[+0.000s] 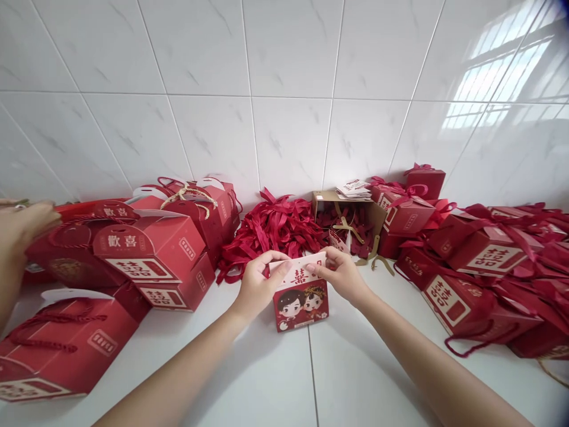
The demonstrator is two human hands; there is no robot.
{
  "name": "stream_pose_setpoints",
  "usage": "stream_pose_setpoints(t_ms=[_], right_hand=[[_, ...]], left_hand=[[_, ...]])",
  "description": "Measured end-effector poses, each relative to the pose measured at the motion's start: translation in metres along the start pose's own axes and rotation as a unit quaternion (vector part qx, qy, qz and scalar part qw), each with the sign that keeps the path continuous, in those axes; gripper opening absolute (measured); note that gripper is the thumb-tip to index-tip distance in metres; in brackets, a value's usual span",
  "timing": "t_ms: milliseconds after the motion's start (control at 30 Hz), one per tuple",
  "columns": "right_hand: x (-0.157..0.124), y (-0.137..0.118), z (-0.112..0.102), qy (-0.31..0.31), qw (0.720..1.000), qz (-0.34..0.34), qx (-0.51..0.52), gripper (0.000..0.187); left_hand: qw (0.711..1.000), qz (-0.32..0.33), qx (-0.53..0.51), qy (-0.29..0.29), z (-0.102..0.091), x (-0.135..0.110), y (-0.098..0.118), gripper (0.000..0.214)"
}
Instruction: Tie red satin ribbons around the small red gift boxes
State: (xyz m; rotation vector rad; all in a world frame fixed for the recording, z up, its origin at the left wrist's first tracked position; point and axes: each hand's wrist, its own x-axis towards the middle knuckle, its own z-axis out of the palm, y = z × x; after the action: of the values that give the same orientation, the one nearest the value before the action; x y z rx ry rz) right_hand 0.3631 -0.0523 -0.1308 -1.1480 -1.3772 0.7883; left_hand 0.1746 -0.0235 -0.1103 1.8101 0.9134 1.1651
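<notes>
A small red gift box with a cartoon couple printed on its front stands upright on the white surface before me. At its top is a pale panel with red characters; whether it is a flap of the box or a separate card I cannot tell. My left hand pinches the panel's left end, thumb in front. On the right end, the thumb and fingers of my right hand close in the same way. Just behind my hands lies a pile of red ribbons.
Red gift boxes with rope handles stand stacked at left, where another person's hand reaches in. Behind at centre right, an open cardboard box holds dark red pieces, with cards on top. Ribboned boxes fill the right. A tiled wall rises behind.
</notes>
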Motion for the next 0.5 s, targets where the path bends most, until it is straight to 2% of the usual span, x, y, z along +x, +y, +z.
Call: stream_pose_setpoints(t_ms=[100, 200, 267, 400, 500], right_hand=[[-0.005, 0.003, 0.013, 0.000, 0.999, -0.008, 0.044, 0.031], [-0.010, 0.008, 0.026, 0.031, 0.999, -0.043, -0.006, 0.027], [-0.013, 0.016, 0.031, 0.029, 0.996, -0.068, -0.058, 0.023], [-0.018, 0.039, 0.029, -0.046, 0.972, -0.083, -0.216, 0.033], [-0.022, 0.052, 0.026, -0.085, 0.949, -0.090, -0.290, 0.019]], left_hand=[[0.992, -0.043, -0.098, -0.060, -0.003, 0.003, -0.008, 0.026], [0.988, -0.037, -0.122, -0.084, -0.012, 0.010, -0.015, 0.023], [0.993, -0.026, -0.100, -0.064, -0.020, 0.017, -0.019, 0.023], [0.995, -0.038, -0.090, 0.031, -0.038, 0.030, -0.028, 0.031], [0.992, -0.037, -0.069, 0.104, -0.045, 0.035, -0.036, 0.036]])
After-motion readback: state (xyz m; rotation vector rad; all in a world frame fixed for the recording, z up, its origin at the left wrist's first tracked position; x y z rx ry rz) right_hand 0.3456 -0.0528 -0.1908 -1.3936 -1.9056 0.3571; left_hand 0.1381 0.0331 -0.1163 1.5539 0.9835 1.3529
